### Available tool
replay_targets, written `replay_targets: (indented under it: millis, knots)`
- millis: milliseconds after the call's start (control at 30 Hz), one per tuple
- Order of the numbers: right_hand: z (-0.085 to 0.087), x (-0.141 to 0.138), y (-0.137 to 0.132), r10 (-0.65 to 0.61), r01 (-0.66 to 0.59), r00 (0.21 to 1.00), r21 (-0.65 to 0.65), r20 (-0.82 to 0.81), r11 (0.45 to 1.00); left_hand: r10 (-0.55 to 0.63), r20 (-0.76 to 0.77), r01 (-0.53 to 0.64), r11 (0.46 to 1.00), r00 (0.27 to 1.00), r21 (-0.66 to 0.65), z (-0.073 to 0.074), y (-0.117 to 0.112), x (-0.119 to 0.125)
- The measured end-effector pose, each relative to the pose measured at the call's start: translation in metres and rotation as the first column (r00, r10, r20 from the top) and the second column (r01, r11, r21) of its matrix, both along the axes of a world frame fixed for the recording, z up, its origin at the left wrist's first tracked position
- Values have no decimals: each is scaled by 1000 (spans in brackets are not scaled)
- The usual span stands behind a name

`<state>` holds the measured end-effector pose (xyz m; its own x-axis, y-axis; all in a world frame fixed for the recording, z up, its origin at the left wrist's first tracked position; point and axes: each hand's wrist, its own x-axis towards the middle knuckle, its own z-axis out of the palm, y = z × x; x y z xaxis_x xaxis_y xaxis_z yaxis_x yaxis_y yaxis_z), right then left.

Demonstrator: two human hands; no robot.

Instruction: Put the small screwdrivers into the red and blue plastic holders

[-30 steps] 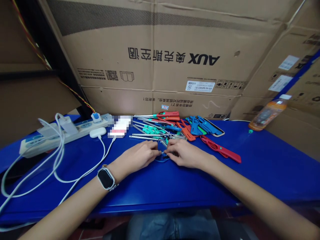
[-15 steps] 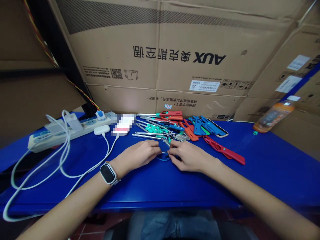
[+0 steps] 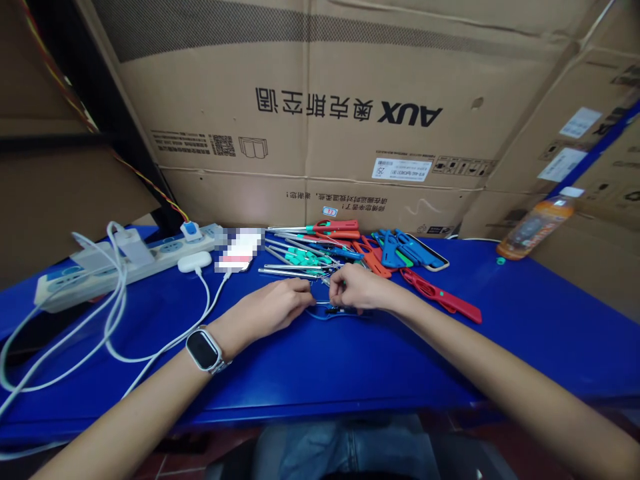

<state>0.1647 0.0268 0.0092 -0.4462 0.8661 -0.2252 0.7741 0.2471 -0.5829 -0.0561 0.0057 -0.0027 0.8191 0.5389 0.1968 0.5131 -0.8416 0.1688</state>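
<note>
The right fingers (image 3: 344, 283) are curled in, with thumb and forefinger pressed together on a thin part (image 3: 325, 283) just in front of the pile (image 3: 310, 257) of tools. The part is too small to say what it is. The left fingers (image 3: 306, 293) are curled too, and their tips are almost closed at the other end of the same part, but I cannot tell if they really grip it. Under the fingertips, also just in front of the pile, a blue piece (image 3: 327, 313) lies flat on the table (image 3: 525, 333). The right hand (image 3: 363, 288) touches the near edge of the pile, and the left hand (image 3: 273, 308) rests just in front of it, with a watch (image 3: 203, 350) on the wrist. The pile holds metal rods with green, red and blue handles. Right of the pile lies a red tool (image 3: 443, 298), and far to the right a bottle (image 3: 535, 227) lies on its side. Just left of the pile is a phone (image 3: 240, 250), and farther left a power strip (image 3: 100, 263) with white cables (image 3: 115, 320). Behind the pile stands a cardboard box (image 3: 325, 167).
</note>
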Motion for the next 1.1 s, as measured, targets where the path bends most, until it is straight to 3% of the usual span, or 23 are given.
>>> replay_targets:
  millis: [300,633,833,967,1100]
  knots:
    - [4,2,-6,45,-43,999,112,-19,993,46,131,-20,982,990,-190,1,8,-8]
    - [3,4,-10,-9,14,999,136,-40,991,198,147,-118,896,969,-428,12,6,-16]
    - [2,6,-9,-19,22,1000,130,-22,991,199,152,-106,875,968,-473,9,9,-15]
    - [-1,7,-7,-9,16,999,144,-46,989,257,120,-169,857,959,-486,11,8,-16]
    - [-5,8,-6,-3,12,999,162,-54,987,243,64,-184,860,968,-476,13,7,-20]
